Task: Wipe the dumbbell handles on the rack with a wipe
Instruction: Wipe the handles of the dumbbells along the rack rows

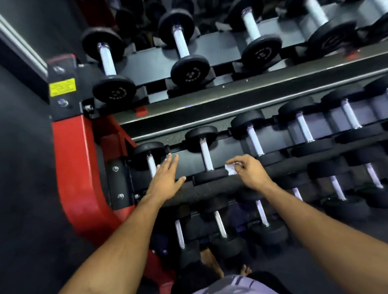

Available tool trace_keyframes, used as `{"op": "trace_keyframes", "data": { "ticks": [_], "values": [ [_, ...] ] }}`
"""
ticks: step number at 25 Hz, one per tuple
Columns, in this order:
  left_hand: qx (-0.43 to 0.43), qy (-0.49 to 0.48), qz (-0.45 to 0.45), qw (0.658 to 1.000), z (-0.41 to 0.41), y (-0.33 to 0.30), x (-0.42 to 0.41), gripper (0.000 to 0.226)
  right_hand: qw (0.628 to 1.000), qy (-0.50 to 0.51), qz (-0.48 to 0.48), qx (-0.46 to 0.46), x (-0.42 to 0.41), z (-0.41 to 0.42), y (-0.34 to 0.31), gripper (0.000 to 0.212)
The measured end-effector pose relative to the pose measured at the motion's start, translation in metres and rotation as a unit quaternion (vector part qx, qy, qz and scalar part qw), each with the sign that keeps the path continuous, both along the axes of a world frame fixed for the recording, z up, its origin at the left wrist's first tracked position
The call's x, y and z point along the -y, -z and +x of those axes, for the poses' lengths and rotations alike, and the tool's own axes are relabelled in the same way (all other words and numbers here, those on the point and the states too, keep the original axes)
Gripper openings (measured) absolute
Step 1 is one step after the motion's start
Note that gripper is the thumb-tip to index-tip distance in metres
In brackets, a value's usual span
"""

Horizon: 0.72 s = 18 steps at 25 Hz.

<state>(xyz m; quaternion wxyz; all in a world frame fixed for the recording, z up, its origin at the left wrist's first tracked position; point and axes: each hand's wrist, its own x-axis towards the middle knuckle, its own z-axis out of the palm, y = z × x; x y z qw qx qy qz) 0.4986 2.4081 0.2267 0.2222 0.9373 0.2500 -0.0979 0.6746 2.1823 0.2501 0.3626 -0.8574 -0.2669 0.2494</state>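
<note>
Dumbbell rack (232, 112), right hand (246, 171) pinching wipe (230, 169), left hand (165, 180) flat

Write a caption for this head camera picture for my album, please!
Right hand pinches a small white wipe beside middle-shelf black dumbbells with shiny handles; open left hand reaches alongside.
</note>
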Motion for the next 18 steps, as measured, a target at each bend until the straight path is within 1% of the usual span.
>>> {"op": "trace_keyframes", "data": {
  "ticks": [3, 6, 9, 11, 14, 18],
  "values": [
    [0.020, -0.026, 0.013, 0.999, -0.012, -0.030, 0.023, 0.082, 0.999, 0.008, 0.038, 0.000, 0.021, -0.015, -0.014, 0.031],
    [0.041, -0.025, 0.033, 0.998, -0.020, -0.047, 0.048, 0.083, 0.997, 0.021, 0.079, -0.005, 0.041, -0.032, -0.018, 0.032],
    [0.056, -0.007, 0.060, 0.997, -0.036, -0.055, 0.061, 0.084, 0.995, 0.029, 0.093, -0.013, 0.057, -0.050, -0.024, 0.029],
    [0.060, 0.010, 0.084, 0.995, -0.049, -0.056, 0.055, 0.085, 0.995, 0.032, 0.098, -0.012, 0.061, -0.061, -0.028, 0.026],
    [0.070, 0.020, 0.117, 0.990, -0.077, -0.059, 0.032, 0.085, 0.993, 0.036, 0.110, -0.013, 0.055, -0.080, -0.031, 0.015],
    [0.097, -0.008, 0.139, 0.985, -0.141, -0.068, -0.011, 0.083, 0.993, 0.034, 0.110, -0.013, 0.015, -0.125, -0.034, 0.011]
  ]
}}
